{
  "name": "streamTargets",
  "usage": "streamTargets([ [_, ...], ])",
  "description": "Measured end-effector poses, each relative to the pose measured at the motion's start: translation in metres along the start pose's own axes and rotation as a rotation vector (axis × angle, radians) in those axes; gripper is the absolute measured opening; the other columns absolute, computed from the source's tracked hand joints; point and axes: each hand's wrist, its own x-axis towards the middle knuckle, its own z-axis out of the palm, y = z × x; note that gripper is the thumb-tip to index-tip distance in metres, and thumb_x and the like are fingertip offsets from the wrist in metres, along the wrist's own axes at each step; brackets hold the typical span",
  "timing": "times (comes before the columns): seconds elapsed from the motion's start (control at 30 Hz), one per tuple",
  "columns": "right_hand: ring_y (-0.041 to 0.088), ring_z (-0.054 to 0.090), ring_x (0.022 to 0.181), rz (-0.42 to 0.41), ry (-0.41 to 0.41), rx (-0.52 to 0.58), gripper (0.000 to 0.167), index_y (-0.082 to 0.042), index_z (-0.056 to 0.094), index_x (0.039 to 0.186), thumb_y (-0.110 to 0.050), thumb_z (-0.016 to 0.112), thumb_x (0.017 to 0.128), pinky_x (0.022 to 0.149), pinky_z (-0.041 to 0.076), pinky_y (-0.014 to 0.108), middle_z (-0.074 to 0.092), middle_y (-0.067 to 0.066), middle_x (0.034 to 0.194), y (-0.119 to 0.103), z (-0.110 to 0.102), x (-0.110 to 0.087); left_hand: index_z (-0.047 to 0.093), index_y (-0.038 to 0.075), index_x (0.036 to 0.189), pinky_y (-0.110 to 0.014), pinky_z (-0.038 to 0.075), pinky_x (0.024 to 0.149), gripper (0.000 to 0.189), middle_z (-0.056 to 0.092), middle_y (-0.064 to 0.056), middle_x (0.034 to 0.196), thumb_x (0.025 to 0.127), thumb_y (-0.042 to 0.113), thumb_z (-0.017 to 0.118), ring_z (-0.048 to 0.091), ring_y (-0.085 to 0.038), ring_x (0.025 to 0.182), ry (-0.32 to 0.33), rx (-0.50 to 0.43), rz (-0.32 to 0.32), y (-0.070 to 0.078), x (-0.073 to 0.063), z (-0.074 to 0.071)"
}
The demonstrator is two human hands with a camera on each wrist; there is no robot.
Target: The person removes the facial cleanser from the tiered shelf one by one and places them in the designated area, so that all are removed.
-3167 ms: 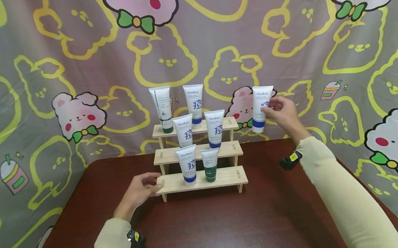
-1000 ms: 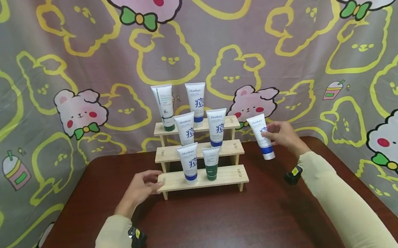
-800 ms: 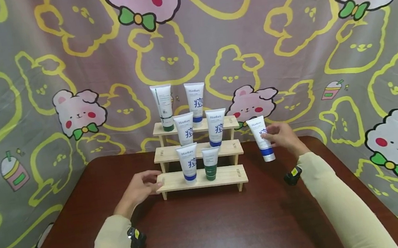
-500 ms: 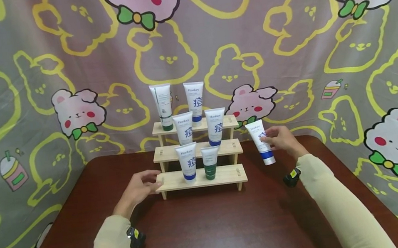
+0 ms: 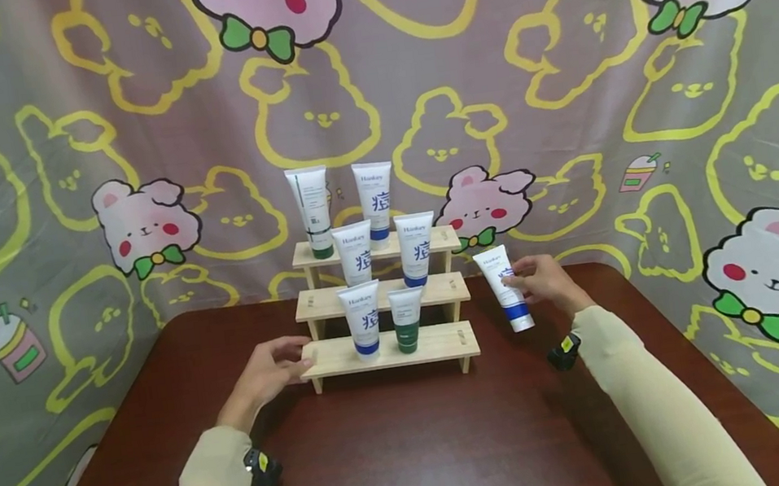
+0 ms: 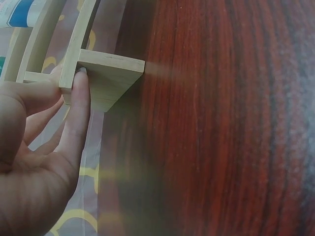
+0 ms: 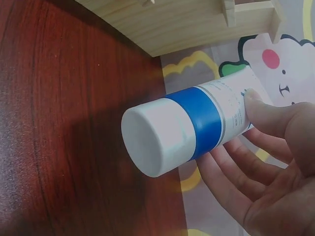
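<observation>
Head view's got a wooden stand (image 5: 443, 341), probably stiff and light, pinched at its bottom step's left end by the left hand (image 5: 266, 374). Meanwhile the right hand (image 5: 542, 282) pinches a tilted tube (image 5: 501, 295) just right of it, likely squishy, so maybe grab nearer the hard-looking cap (image 7: 160, 135).

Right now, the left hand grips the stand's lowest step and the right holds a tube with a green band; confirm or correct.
Wrong colour: the right wrist view shows a blue band on the tube in the right hand. The left hand does grip the lowest step.
</observation>
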Motion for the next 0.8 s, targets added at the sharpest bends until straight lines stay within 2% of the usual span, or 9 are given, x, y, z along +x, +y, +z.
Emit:
streamTargets([
  [0.23, 0.018, 0.065, 0.077, 0.011, -0.017, -0.002, 0.045, 0.010, 0.060, 0.126, -0.022, 0.071, 0.099, 0.080, 0.067, 0.047, 0.066, 0.027, 0.117, 0.006, 0.002, -0.002, 0.060, -0.008, 0.135, -0.031, 0.066, 0.075, 0.044, 0.061, -0.028, 0.121, 0.093, -0.003, 0.071, 0.070, -0.017, 0.090, 0.002, 0.005, -0.025, 0.001, -0.001, 0.000],
  [0.5, 0.018, 0.064, 0.077, 0.049, -0.053, -0.049, 0.052, 0.012, 0.058, 0.129, -0.027, 0.074, 0.097, 0.077, 0.067, 0.044, 0.069, 0.016, 0.098, 0.014, 0.006, -0.003, 0.060, -0.008, 0.135, -0.032, 0.067, 0.076, 0.044, 0.061, -0.028, 0.120, 0.093, -0.003, 0.071, 0.070, -0.018, 0.090, 0.007, 0.007, -0.016, -0.002, 0.002, 0.000],
  [0.67, 0.014, 0.060, 0.068, 0.073, -0.073, -0.008, 0.052, 0.012, 0.057, 0.128, -0.026, 0.074, 0.097, 0.070, 0.066, 0.038, 0.066, 0.004, 0.083, 0.019, 0.010, -0.003, 0.059, -0.008, 0.136, -0.032, 0.067, 0.076, 0.044, 0.061, -0.027, 0.121, 0.093, -0.002, 0.071, 0.070, -0.017, 0.090, 0.003, -0.002, -0.012, -0.002, 0.002, 0.000],
  [0.8, 0.012, 0.060, 0.066, 0.066, -0.086, 0.018, 0.051, 0.013, 0.057, 0.128, -0.024, 0.074, 0.096, 0.067, 0.066, 0.036, 0.065, -0.001, 0.078, 0.022, 0.012, -0.001, 0.059, -0.009, 0.136, -0.031, 0.066, 0.075, 0.045, 0.061, -0.028, 0.120, 0.093, -0.002, 0.071, 0.070, -0.016, 0.089, 0.000, -0.002, -0.008, 0.000, 0.001, 0.000],
])
